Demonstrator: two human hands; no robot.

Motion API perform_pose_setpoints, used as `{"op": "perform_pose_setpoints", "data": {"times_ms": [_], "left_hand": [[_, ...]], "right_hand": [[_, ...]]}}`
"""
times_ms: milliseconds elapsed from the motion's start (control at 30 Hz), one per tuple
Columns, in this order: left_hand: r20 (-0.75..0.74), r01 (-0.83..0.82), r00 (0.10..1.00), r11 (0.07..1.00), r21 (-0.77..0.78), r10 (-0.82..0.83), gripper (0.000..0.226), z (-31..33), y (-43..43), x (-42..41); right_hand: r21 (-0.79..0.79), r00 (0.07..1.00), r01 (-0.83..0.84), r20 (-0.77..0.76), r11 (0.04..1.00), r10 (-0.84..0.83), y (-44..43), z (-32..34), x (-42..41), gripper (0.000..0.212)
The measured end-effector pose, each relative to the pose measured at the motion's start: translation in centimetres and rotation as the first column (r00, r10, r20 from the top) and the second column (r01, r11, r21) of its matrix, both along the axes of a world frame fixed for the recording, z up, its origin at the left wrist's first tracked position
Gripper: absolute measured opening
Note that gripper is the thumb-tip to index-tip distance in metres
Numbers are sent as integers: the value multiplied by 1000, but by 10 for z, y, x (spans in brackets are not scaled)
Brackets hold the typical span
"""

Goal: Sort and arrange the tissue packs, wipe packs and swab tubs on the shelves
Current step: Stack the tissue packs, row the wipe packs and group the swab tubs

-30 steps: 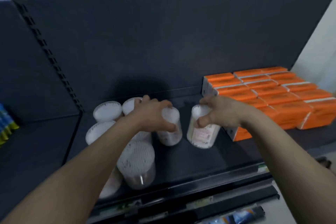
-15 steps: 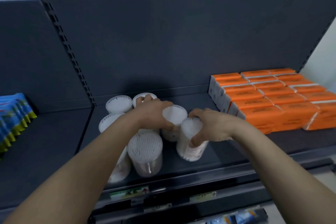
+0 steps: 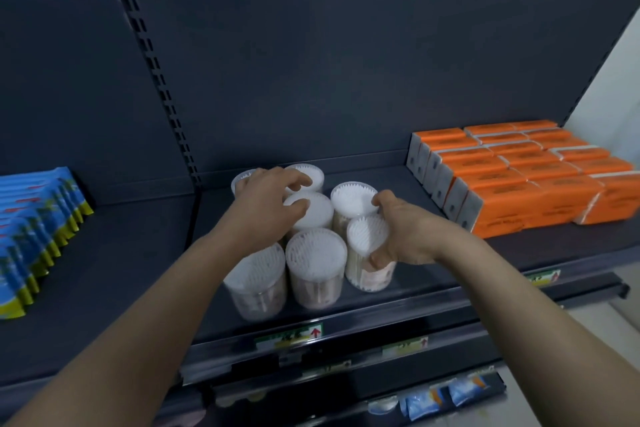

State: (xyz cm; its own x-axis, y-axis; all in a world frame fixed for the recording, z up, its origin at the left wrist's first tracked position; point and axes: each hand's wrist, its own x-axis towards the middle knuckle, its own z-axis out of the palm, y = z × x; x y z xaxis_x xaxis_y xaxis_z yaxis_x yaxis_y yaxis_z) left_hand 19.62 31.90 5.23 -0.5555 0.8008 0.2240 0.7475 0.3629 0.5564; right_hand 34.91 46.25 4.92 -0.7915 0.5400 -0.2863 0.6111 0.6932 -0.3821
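Dim, bluish light; soft focus, wide-angle bending at the edges.

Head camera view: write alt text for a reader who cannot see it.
Two bare hands gather a cluster of clear swab tubs on a dark shelf; the right hand grips one tub, the left hand rests on others. Orange tissue packs sit right, blue packs left.

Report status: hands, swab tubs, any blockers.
Left hand open, resting on the swab tubs. Right hand wrapped around the front-right tub. Orange packs well clear, nothing blocking.
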Motion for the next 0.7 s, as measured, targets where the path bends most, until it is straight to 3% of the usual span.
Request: {"op": "perform_pose_setpoints", "data": {"times_ms": [433,567,700], "left_hand": [[56,-3,998,992,127,-4,24,-14,-51,1],[55,-19,998,987,157,10,22,-19,-64,7],[60,-55,997,980,189,44,23,-22,-79,14]], "right_hand": [[16,986,158,-58,987,-157,-26,-6,5,107],[123,981,175,-101,977,-163,-34,-2,19,77],[181,921,256,-344,949,-183,-36,-5,36,37]]}}
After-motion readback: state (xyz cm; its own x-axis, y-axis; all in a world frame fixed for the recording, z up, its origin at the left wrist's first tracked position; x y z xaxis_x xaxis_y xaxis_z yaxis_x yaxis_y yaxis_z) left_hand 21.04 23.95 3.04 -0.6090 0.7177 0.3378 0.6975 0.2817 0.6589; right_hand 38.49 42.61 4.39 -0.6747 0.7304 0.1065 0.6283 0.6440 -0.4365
